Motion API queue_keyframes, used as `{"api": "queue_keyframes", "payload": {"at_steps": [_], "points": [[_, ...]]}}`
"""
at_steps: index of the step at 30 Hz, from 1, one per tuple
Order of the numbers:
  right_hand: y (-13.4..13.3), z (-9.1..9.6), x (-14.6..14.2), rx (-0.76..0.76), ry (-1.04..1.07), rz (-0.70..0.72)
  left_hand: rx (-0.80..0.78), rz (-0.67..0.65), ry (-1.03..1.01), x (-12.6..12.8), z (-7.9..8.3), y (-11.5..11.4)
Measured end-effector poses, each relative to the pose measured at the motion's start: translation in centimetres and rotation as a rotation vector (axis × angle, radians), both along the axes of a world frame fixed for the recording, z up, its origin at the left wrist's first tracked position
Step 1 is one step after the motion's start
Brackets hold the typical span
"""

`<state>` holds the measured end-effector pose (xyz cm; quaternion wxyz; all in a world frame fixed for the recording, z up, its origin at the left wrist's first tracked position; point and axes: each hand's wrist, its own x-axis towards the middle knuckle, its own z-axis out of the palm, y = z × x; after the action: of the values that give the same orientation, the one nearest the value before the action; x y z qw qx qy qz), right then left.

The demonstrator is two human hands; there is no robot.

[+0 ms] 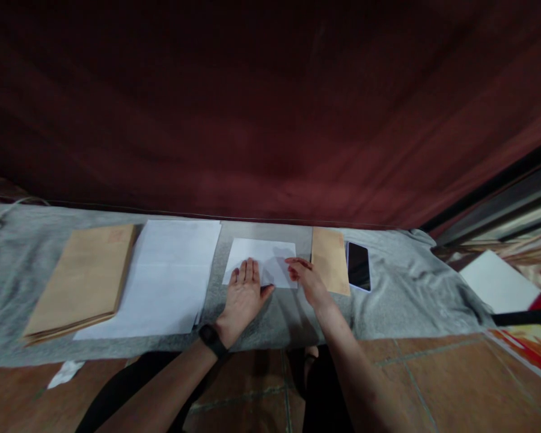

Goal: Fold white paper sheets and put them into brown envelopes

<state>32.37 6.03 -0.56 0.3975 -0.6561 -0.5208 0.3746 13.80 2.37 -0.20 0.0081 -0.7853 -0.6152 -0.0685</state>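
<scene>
Lying flat, palm down, the person's left hand (244,291) covered the lower left part of a small white sheet (268,248), its fingers straight and side by side, the thumb held out to the right along the near edge. The right hand (305,276) was at the sheet's right edge with its fingers partly bent and pointing left; whether the fingertips pinched the paper or merely rested at it, one could not tell. The white sheet lay on a grey cloth (401,288) in front of the person, between the two forearms' reach, with a shadow falling across its right half.

Just right of the sheet lay a single brown envelope (332,258), its lower left side partly hidden by the right hand and wrist. Close beside that envelope was a phone (359,267) with a dark screen. To the left of the sheet spread a pile of larger white paper (174,276), and a stack of brown envelopes (85,273) overlapped that pile's left side. A black watch (213,340) circled the left wrist. Beyond the cloth rose a dark red surface (252,138); below, a white scrap (66,374) lay on the tiled floor (238,394).
</scene>
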Motion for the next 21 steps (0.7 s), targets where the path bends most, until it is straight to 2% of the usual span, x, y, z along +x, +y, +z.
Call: {"api": "queue_keyframes", "payload": {"at_steps": [6, 9, 11, 15, 18, 21], "points": [[-1.0, 0.0, 0.4, 0.07, -0.554, -0.12, -0.031, -0.017, 0.017, 0.4, 0.3, 0.2], [-1.2, 0.1, 0.6, 0.028, -0.6, -0.086, -0.037, -0.028, 0.04, 0.4, 0.5, 0.1], [-1.0, 0.1, 0.8, 0.009, -0.503, -0.074, -0.048, -0.034, 0.055, 0.5, 0.6, 0.1], [-0.3, 0.1, 0.9, -0.049, -0.144, -0.072, -0.055, -0.044, 0.053, 0.6, 1.0, 0.1], [0.0, 0.5, 0.6, -0.072, -0.021, -0.038, -0.016, -0.057, 0.03, 0.6, 1.1, 0.0], [-0.2, 1.6, 0.1, -0.052, 0.31, 0.012, 0.055, -0.081, -0.022, 0.7, 1.5, -0.2]]}}
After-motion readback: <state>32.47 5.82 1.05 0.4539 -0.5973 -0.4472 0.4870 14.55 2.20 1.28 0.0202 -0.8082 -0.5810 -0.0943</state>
